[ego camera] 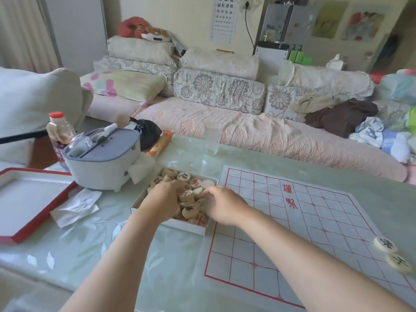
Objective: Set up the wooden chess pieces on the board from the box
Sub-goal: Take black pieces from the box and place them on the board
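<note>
Both forearms reach to the box — left hand and right hand curled, grip unclear — heaped pieces could spill.

Bare board beside the box; two pieces at its right edge.

Home living room: cushioned sofa.

— What is hidden in the box?
— Several pieces are covered by both hands; the fingers' grip cannot be told.
— And the board?
— Its near right corner is cut off.
</note>
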Demonstrator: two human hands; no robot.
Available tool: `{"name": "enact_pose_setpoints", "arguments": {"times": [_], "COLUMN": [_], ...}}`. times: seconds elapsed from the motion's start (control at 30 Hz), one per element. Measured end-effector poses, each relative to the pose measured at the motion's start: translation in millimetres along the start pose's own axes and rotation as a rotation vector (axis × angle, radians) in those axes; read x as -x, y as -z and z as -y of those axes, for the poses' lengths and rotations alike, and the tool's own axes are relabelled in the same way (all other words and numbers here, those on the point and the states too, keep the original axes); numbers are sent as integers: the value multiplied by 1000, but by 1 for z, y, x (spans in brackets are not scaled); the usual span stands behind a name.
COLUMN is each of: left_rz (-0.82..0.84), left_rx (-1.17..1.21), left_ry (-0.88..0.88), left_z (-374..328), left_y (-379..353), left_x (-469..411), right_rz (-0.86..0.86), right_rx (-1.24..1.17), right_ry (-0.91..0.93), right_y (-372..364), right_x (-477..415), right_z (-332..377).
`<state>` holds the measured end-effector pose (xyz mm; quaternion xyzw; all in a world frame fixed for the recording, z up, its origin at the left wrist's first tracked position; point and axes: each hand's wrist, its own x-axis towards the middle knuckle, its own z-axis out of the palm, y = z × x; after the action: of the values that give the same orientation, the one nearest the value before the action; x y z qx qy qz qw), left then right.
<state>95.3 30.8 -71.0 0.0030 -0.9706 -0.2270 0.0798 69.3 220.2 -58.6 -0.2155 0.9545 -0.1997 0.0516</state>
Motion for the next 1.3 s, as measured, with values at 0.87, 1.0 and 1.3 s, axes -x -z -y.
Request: {"name": "enact_pose_setpoints", "arguments": {"times": [0.87, 1.0, 1.3], "left_rz": [36, 118, 312], "left_rx": [170, 214, 184], "left_ry": [-80, -145, -278], "left_z": [-69, -112, -194], "left_y": [-15, -39, -86], "left_x": [9, 14, 38], "right_rz": [-124, -98, -136], "right_rx": [-10, -3, -28], "right_ry": [-68, -186, -334], "right_y": [20, 37, 70], "right_x": [58, 98, 180], "right_z": [-55, -97, -184]}}
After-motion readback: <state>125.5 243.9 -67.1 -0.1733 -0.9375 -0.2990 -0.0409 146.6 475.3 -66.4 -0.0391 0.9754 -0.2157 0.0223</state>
